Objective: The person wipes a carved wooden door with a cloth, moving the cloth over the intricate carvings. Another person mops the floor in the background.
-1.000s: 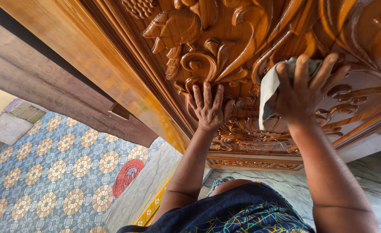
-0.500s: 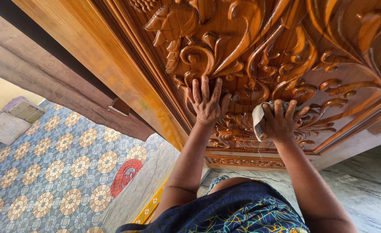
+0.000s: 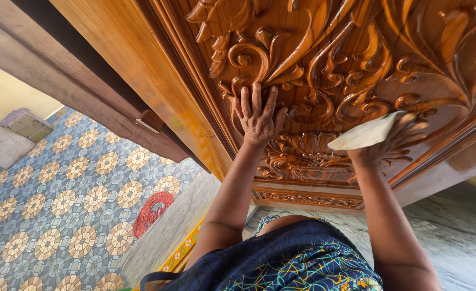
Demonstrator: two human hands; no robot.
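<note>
Pale cloth [image 3: 364, 134] in right hand [image 3: 391, 145].

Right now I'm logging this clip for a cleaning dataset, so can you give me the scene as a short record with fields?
Setting: carved wooden door, patterned tile floor
Left hand: flat on the carving, fingers spread, holding nothing
Right hand: pressing a pale cloth to the lower carving
Clothing: dark patterned garment
Other: grey blocks on the floor, far left
</note>
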